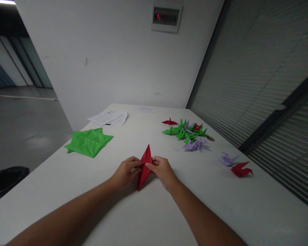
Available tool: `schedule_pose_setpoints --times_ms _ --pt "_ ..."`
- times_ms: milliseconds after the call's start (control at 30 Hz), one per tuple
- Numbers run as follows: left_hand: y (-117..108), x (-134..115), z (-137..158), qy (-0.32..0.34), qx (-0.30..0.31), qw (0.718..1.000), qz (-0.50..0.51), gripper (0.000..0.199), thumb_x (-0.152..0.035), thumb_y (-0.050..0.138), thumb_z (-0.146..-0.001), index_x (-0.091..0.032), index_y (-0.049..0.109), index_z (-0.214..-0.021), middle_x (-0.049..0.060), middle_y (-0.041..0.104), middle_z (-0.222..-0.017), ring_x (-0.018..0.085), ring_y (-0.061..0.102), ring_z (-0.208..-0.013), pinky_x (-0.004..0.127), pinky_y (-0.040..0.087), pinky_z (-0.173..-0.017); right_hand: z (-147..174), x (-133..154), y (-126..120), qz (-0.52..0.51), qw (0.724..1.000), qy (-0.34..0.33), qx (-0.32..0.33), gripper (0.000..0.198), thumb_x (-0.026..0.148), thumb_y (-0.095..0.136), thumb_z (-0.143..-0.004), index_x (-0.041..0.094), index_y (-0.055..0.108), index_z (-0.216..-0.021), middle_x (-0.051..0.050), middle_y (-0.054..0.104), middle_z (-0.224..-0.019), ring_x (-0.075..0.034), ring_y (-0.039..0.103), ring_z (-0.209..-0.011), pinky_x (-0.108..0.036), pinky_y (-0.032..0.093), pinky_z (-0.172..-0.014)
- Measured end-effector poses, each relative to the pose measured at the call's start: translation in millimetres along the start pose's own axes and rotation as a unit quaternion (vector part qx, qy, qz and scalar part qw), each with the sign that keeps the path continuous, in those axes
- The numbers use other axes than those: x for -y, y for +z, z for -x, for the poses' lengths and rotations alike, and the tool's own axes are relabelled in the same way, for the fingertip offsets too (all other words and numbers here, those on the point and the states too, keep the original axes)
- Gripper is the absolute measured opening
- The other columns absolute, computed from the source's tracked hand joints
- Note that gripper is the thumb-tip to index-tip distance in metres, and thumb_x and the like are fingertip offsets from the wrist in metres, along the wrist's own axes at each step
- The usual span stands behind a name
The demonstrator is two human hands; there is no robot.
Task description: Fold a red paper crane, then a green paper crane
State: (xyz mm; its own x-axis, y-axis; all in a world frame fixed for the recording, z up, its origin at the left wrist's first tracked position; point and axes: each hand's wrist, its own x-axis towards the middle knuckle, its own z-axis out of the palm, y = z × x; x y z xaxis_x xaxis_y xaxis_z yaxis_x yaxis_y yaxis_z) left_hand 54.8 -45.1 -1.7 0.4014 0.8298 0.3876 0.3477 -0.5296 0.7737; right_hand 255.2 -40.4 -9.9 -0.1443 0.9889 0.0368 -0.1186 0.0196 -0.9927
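A piece of red origami paper (pixel 145 171), folded into a long narrow diamond, is held between my two hands just above the white table. One tip points away from me and the other points down toward me. My left hand (pixel 127 172) pinches its left edge near the middle. Opposite it, my right hand (pixel 164 170) grips the right edge, with the thumb lying on the front face. The fingers behind the paper are partly hidden.
Creased green paper sheets (pixel 89 141) lie at the left edge of the white table (pixel 154 218), with printed papers (pixel 109 118) behind them. A pile of green, purple and red paper cranes (pixel 186 131) sits back right. Nearer are a purple crane (pixel 228 159) and a red crane (pixel 241 169).
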Motion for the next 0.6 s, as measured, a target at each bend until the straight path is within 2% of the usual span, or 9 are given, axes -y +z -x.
schedule_pose_setpoints --times_ms 167,300,433,533,600 --pt "-6 -4 -3 -0.020 -0.001 0.996 0.084 0.027 -0.035 0.063 -0.093 -0.023 0.081 -0.110 0.012 0.073 -0.115 0.027 0.066 -0.107 0.037 0.050 -0.098 3 7 3 -0.023 0.999 -0.003 0.025 0.046 0.052 0.089 -0.067 0.016 0.075 -0.091 -0.007 0.077 -0.086 -0.024 0.072 -0.079 -0.038 0.059 -0.079" --pt "-7 -3 -3 -0.052 0.009 0.986 0.156 0.033 -0.040 0.060 -0.096 -0.021 0.076 -0.118 0.011 0.073 -0.120 0.028 0.066 -0.113 0.039 0.049 -0.102 2 5 2 -0.011 0.998 -0.024 0.053 0.043 0.053 0.082 -0.075 0.016 0.077 -0.098 -0.008 0.077 -0.091 -0.024 0.072 -0.083 -0.041 0.058 -0.085" --pt "-2 -3 -2 -0.094 0.014 0.960 0.263 0.041 -0.042 0.069 -0.091 -0.019 0.070 -0.125 0.012 0.072 -0.126 0.029 0.067 -0.116 0.040 0.050 -0.103 4 3 -1 0.130 0.984 -0.111 0.045 0.037 0.041 0.074 -0.084 0.017 0.077 -0.112 -0.008 0.076 -0.092 -0.021 0.068 -0.079 -0.037 0.057 -0.079" --pt "1 -2 -2 -0.126 0.010 0.940 0.318 0.046 -0.041 0.077 -0.085 -0.018 0.070 -0.124 0.012 0.074 -0.122 0.028 0.068 -0.110 0.038 0.053 -0.097 10 7 0 0.259 0.946 -0.192 0.041 0.035 0.030 0.070 -0.087 0.018 0.076 -0.118 -0.008 0.074 -0.093 -0.020 0.065 -0.075 -0.035 0.055 -0.075" --pt "3 -2 -2 -0.147 -0.003 0.933 0.328 0.045 -0.040 0.081 -0.081 -0.017 0.072 -0.118 0.011 0.076 -0.114 0.027 0.069 -0.103 0.035 0.054 -0.091 14 12 1 0.290 0.927 -0.231 0.058 0.035 0.026 0.066 -0.088 0.021 0.075 -0.122 -0.010 0.074 -0.101 -0.021 0.065 -0.079 -0.035 0.055 -0.076"
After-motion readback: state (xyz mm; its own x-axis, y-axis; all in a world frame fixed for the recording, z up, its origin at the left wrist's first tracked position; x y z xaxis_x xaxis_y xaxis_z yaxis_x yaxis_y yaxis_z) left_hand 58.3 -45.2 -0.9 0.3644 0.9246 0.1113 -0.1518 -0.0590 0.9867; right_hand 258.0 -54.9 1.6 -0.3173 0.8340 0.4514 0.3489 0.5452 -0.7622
